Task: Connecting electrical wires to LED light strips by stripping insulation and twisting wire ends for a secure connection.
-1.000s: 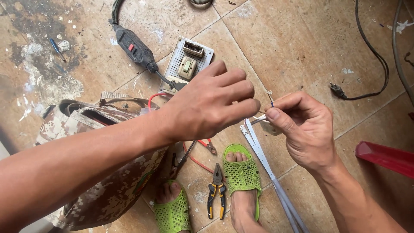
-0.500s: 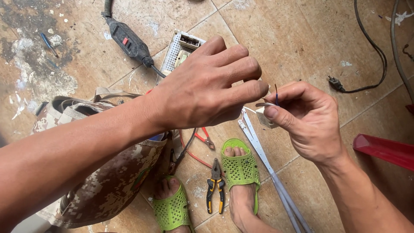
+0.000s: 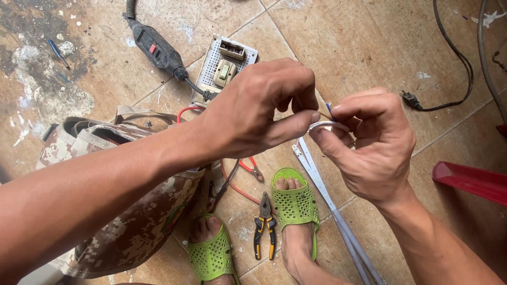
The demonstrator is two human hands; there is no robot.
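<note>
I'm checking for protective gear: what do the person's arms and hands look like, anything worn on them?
Nothing worn. The left hand and right hand are bare, without gloves, rings or a watch. Both forearms are bare as far as the frame shows, with no sleeves in view.

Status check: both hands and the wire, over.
Left hand and right hand both pinching thin white wire between fingertips. Pliers lie on floor below. Nothing obstructing.

Both hands — left hand [image 3: 253, 113], right hand [image 3: 369, 145] — pinch a white cable [image 3: 326, 125] above pliers [image 3: 264, 224].

No packages, labels, signs (or screens) visible.
</note>
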